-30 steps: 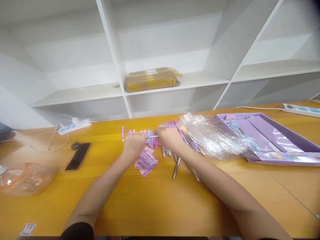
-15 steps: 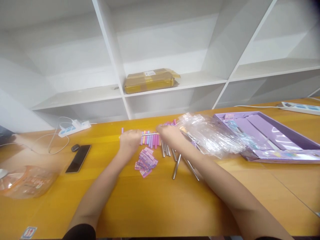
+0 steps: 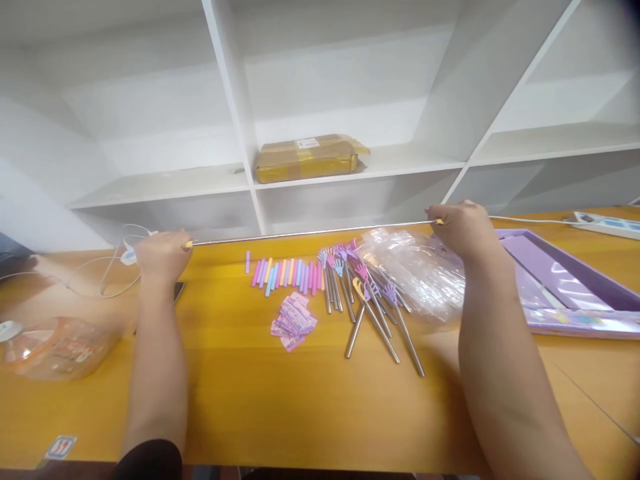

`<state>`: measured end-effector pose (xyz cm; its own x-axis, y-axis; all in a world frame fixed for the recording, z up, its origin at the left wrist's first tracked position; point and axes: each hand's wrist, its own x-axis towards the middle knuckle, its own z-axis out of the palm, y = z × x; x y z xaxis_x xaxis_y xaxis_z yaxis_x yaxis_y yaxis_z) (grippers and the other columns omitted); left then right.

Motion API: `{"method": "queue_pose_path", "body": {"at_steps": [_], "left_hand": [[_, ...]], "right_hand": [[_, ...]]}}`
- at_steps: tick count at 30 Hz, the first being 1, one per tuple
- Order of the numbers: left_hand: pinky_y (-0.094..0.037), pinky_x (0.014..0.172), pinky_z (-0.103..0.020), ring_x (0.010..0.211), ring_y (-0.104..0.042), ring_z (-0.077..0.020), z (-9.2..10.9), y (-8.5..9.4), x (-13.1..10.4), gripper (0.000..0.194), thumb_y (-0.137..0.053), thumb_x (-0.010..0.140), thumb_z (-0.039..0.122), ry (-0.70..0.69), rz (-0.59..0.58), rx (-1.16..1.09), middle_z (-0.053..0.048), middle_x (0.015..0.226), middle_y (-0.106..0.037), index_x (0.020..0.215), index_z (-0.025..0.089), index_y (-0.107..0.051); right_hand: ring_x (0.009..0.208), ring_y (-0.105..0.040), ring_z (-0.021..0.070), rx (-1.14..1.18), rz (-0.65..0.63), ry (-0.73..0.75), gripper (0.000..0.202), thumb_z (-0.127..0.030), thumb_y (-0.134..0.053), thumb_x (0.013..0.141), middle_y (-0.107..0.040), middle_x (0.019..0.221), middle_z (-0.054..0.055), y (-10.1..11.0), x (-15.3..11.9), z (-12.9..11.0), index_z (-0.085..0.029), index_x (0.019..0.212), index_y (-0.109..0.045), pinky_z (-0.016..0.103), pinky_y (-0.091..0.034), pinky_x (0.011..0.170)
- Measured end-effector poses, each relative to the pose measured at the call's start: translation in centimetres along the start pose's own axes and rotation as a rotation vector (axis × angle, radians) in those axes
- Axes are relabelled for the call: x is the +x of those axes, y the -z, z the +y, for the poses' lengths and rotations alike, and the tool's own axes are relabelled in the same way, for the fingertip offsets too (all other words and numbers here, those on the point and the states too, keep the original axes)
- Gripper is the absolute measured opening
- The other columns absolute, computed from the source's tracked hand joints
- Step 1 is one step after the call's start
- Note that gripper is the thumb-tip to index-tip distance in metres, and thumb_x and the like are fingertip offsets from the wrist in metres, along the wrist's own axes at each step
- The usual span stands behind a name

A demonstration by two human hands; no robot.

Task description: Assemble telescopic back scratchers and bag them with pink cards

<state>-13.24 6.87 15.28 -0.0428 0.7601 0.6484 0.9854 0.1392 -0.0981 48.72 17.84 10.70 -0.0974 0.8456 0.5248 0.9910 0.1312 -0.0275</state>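
Observation:
Stretched out between my two fists is a telescopic back scratcher (image 3: 310, 233), a thin metal rod with yellow parts at both ends. My left hand (image 3: 164, 257) is closed round its left end, and my right hand (image 3: 463, 228) grips the right end; the fingers hide most of the yellow parts. Below the rod lies a row of pastel handle sleeves (image 3: 289, 273) in pink, purple, blue and orange. Several more back scratchers (image 3: 370, 287) with coloured claw heads and metal shafts lie in a pile to their right. Small printed pink cards (image 3: 294, 322) sit in front of the sleeves.
Clear plastic bags (image 3: 417, 270) lie beside a purple tray-like box (image 3: 575, 273) at right. A cardboard parcel (image 3: 310, 160) rests on the white shelf (image 3: 400, 160). At left are a clear bottle (image 3: 60, 347), a partly hidden phone (image 3: 179, 291) and white cables (image 3: 103, 273).
My hands have moved far apart, left hand to the left and right hand to the right and up. The short metal rod between them is now drawn out long.

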Motion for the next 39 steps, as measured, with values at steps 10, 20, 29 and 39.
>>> {"method": "queue_pose_path", "body": {"at_steps": [10, 20, 29, 39], "left_hand": [[-0.026, 0.062, -0.034, 0.075, -0.061, -0.0259, 1.0, 0.0, 0.1, 0.017, -0.061, 0.078, 0.024, -0.039, 0.07, 0.015, -0.008, 0.066, -0.064, 0.06, 0.023, -0.061], [-0.026, 0.063, -0.035, 0.076, -0.061, -0.0272, 1.1, 0.9, -0.1, 0.02, -0.064, 0.076, 0.026, -0.023, 0.103, -0.035, -0.008, 0.065, -0.062, 0.059, 0.024, -0.053], [-0.026, 0.06, -0.035, 0.075, -0.065, -0.0282, 1.0, 0.6, -0.2, 0.018, -0.062, 0.077, 0.024, -0.071, 0.084, 0.037, -0.009, 0.066, -0.066, 0.059, 0.024, -0.059], [-0.026, 0.062, -0.036, 0.077, -0.064, -0.0286, 1.0, 0.6, -0.3, 0.015, -0.063, 0.078, 0.028, -0.022, 0.037, 0.025, -0.01, 0.07, -0.067, 0.063, 0.023, -0.065]], "right_hand": [[0.064, -0.033, 0.0165, 0.204, 0.089, -0.134, 0.034, -0.035, -0.053, 0.096, -0.049, 0.064, 0.003, 1.1, -0.6, 0.1, -0.026, 0.067, -0.036, 0.03, -0.034, 0.071], [0.062, -0.041, 0.0147, 0.207, 0.059, -0.159, 0.018, -0.016, -0.053, 0.082, -0.056, 0.065, 0.003, 1.8, -0.6, -0.4, -0.024, 0.067, -0.046, 0.028, -0.035, 0.069], [0.061, -0.032, 0.0164, 0.195, 0.068, -0.153, 0.029, -0.027, -0.053, 0.09, -0.054, 0.062, 0.005, 1.0, -0.6, -0.4, -0.026, 0.065, -0.038, 0.03, -0.034, 0.069], [0.063, -0.037, 0.0171, 0.198, 0.035, -0.175, 0.016, -0.02, -0.055, 0.08, -0.057, 0.065, 0.004, 0.3, -0.3, -0.5, -0.026, 0.067, -0.046, 0.03, -0.034, 0.071]]}}
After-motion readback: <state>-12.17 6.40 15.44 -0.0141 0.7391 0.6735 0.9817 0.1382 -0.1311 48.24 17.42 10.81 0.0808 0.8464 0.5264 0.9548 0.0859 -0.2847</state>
